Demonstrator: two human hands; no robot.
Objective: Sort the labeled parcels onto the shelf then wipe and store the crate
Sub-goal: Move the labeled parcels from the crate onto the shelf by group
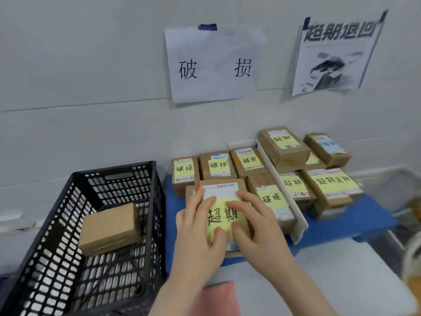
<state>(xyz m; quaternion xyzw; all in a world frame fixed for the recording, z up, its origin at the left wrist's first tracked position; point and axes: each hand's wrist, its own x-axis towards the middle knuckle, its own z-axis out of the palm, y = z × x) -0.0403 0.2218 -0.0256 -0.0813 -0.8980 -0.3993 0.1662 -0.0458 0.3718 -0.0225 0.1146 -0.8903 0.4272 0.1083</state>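
- Both hands grasped one parcel marked 超期 on a yellow note: the left hand wrapped its left edge and the right hand its right, thumbs pressing on the note
- The hands hid the parcel's lower half and sides
- It sat over the front of the blue shelf, left of the white divider; whether it rested there or was lifted could not be told
- A brown edge showed behind the left fingers, too covered to identify
- Left of the divider stood four parcels with 破损 notes
- Right of it four parcel tops showed, stacked on others mostly hidden, so the full count was unclear
- One plain box lay inside the black crate, whose near end was cut off by the frame
- Two paper signs hung on the wall
- A pink cloth was cut off at the bottom edge, between the forearms
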